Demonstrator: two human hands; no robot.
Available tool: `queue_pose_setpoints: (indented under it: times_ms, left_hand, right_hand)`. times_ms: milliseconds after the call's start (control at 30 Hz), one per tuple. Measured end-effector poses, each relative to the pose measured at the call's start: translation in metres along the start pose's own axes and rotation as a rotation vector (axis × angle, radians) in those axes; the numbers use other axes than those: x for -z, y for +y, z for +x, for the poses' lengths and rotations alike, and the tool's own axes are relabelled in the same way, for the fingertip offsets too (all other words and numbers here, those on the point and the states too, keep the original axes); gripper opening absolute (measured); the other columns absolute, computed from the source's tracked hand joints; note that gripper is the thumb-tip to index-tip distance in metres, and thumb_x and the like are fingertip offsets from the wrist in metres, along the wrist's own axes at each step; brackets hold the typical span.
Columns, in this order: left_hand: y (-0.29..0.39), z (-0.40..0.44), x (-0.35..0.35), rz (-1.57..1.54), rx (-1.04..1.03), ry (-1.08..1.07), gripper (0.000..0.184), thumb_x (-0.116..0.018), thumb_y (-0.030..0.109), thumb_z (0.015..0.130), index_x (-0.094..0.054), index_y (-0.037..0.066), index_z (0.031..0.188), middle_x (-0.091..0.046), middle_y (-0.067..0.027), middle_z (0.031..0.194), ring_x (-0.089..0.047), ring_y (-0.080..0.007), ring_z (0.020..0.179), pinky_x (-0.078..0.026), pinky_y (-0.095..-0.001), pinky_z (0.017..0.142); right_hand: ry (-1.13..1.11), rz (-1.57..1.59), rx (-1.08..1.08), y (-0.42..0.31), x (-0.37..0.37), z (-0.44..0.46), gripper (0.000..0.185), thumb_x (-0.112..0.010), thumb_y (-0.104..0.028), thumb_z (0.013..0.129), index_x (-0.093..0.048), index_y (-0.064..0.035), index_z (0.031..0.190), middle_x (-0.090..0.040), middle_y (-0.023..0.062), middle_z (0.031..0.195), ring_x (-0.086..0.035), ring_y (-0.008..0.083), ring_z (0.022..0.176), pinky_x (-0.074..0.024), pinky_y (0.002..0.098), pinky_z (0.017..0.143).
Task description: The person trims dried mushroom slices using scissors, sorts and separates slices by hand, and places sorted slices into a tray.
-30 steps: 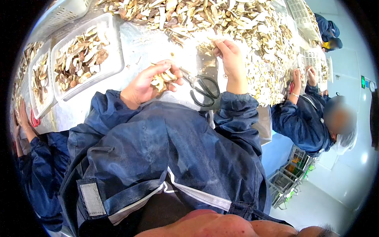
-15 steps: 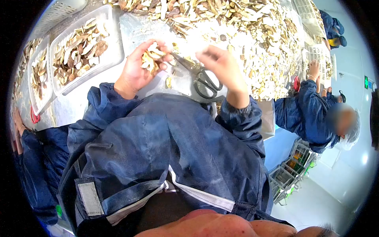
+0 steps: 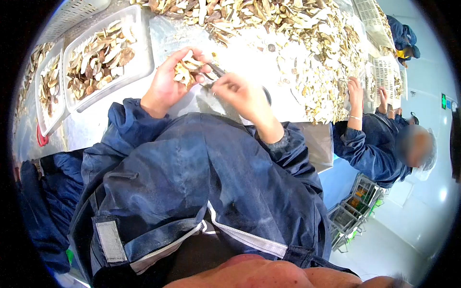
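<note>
My left hand (image 3: pixel 165 86) is closed around a small bunch of dried mushroom slices (image 3: pixel 184 72), pale with brown edges. My right hand (image 3: pixel 245 98) is just to its right, with thumb and fingers pinched together; what lies between them is hidden. Dark scissors (image 3: pixel 217 70) are partly behind my right hand. Their blades point toward my left fingertips, and a bit of black handle shows beyond the right hand. Whether the right hand touches the scissors I cannot tell. Beneath both hands is the bright tabletop (image 3: pixel 165 36).
A large heap of mushroom slices (image 3: pixel 331 57) spreads across the back and right. To the left stand a clear tray (image 3: pixel 149 53) of slices and a narrower one (image 3: pixel 61 98). A co-worker (image 3: pixel 370 144) reaches in at the right. White baskets (image 3: pixel 384 72) line the far edge.
My right hand has moved left and over the scissors, covering most of their handles, and its fingers have closed. My left hand stays put. The co-worker's hand has come to the heap.
</note>
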State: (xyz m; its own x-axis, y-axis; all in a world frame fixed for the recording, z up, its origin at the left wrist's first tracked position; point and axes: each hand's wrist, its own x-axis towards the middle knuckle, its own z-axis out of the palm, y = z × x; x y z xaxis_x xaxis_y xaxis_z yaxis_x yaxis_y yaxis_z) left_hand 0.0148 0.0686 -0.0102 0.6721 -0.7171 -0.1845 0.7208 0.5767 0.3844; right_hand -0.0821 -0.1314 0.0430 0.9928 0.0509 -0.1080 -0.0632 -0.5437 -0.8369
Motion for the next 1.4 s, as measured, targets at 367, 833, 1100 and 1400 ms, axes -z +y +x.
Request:
queue_pose_setpoints:
  times_ms: [367, 833, 1100, 1400]
  left_hand:
    - [-0.006, -0.005, -0.015, -0.003, 0.207, -0.081, 0.036, -0.042, 0.031, 0.105, -0.056, 0.004, 0.124, -0.068, -0.0151, 0.108, -0.068, -0.0288, 0.100, -0.060, -0.0387, 0.071]
    - [-0.005, 0.000, -0.003, -0.022, 0.061, -0.068, 0.026, -0.046, 0.022, 0.102, -0.058, 0.002, 0.116, -0.066, -0.0140, 0.106, -0.067, -0.0288, 0.101, -0.057, -0.0365, 0.080]
    - [-0.006, 0.000, -0.008, 0.017, 0.031, -0.039, 0.035, -0.044, 0.031, 0.104, -0.058, 0.002, 0.118, -0.066, -0.0144, 0.111, -0.065, -0.0281, 0.105, -0.057, -0.0377, 0.083]
    - [-0.003, -0.001, -0.004, -0.042, 0.051, -0.023, 0.038, -0.044, 0.031, 0.104, -0.056, 0.001, 0.123, -0.064, -0.0187, 0.118, -0.065, -0.0302, 0.108, -0.057, -0.0415, 0.083]
  right_hand:
    - [0.302, -0.187, 0.096, -0.020, 0.025, 0.062, 0.023, -0.070, -0.023, 0.091, -0.070, -0.0033, 0.103, -0.065, 0.0090, 0.081, -0.065, 0.0195, 0.069, -0.0484, 0.0297, 0.062]
    - [0.297, -0.413, -0.042, 0.007, 0.026, 0.063, 0.024, -0.073, -0.024, 0.081, -0.070, -0.0017, 0.089, -0.067, 0.0157, 0.080, -0.065, 0.0312, 0.072, -0.0516, 0.0382, 0.067]
    - [0.292, -0.120, -0.125, -0.016, 0.043, 0.045, 0.022, -0.072, -0.019, 0.086, -0.069, 0.0016, 0.090, -0.069, 0.0160, 0.079, -0.067, 0.0233, 0.071, -0.0512, 0.0334, 0.063]
    - [0.307, -0.540, 0.059, 0.015, 0.023, 0.063, 0.021, -0.075, -0.023, 0.082, -0.072, -0.0032, 0.089, -0.070, 0.0130, 0.082, -0.068, 0.0246, 0.073, -0.0516, 0.0348, 0.066]
